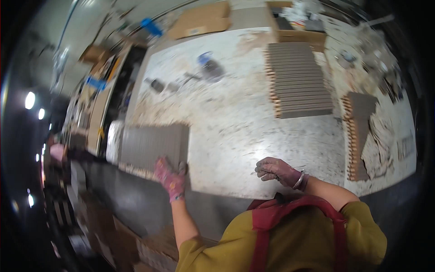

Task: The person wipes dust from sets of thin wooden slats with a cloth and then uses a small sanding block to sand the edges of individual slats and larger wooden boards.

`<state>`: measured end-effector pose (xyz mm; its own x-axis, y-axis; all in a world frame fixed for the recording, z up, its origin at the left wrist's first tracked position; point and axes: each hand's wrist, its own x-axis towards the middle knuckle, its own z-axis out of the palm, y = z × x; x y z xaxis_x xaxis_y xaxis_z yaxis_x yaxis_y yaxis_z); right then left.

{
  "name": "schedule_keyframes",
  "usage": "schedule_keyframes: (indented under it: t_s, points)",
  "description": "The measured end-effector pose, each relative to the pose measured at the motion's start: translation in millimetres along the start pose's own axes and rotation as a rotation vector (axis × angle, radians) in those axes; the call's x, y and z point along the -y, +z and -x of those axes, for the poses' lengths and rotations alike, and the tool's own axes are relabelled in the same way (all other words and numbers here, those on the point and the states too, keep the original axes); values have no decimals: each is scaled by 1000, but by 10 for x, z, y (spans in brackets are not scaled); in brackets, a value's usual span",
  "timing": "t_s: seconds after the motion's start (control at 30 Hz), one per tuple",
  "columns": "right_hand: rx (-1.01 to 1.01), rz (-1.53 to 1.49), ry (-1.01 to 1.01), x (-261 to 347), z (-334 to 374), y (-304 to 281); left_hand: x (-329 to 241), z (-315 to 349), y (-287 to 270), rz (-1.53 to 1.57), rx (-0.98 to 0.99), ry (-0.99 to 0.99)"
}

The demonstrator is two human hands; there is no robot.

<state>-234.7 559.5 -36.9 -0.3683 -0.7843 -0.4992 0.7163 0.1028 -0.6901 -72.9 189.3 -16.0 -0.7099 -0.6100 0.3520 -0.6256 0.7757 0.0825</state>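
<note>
L hand on grey stack, R hand over bench

And here's the L hand (pixel 171 177), pink glove on, fingers laid over the front edge nr the R corner of the grey stack (pixel 152 144)! Grip there is loose, thumb apart from fingers. That stack sits at the L front of the white bench (pixel 222 145), pale wrapping (pixel 114 140) along its L side.

Over to the R hand (pixel 277 171), gloved too, nr the bench's front edge: fingers curled in twd the thumb. Can't tell if that grip has anything thin in it. Silvery band (pixel 299 179) at the wrist.

Far R of centre, a ridged grey pile (pixel 300 79) w/ orange-brown tips down its L side; nearer, a 2nd tipped pile (pixel 358 131), partly under a crumpled off-white cloth (pixel 379 143). Behind, an open carton (pixel 299 37) w/ stuff in it, plus flat cardboard (pixel 199 19) to its L. Mid-back of bench: a blurry blue-topped container (pixel 212 69), small dark item (pixel 156 85) to its L.
</note>
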Motion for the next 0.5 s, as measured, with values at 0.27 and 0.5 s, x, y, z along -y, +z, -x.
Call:
schedule_keyframes:
  t_s: [0.27,0.5]
  points:
    - [204,132,92,-24,-670,1002,299,76,-191,94,123,-122]
    - [250,316,-8,21,-1402,1923,646,732,568,978,-210,-472]
